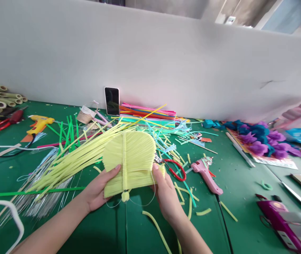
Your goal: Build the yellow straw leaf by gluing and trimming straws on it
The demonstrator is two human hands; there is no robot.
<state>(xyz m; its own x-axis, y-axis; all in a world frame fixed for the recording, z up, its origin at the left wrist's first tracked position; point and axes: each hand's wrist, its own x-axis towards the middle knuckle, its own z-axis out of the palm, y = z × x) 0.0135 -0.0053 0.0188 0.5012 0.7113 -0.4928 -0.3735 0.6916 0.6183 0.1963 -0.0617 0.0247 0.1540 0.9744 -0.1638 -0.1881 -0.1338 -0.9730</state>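
A pale yellow leaf-shaped pipe-cleaner piece is held up in front of me over the table. A raised rib runs down its middle to a small fuzzy ball, and thin wire loops hang near the lower edge. My left hand grips its lower left side, thumb on the front and fingers behind. At the right edge my right hand is closed on the piece, its fingertips partly hidden. Red-handled scissors lie just beyond my right hand. Long yellow pipe cleaners spread out behind my left hand.
On the green table lie a pink glue gun at right and a yellow glue gun at left. A phone leans against the white partition. Purple and blue flowers and bamboo tubes sit at the sides.
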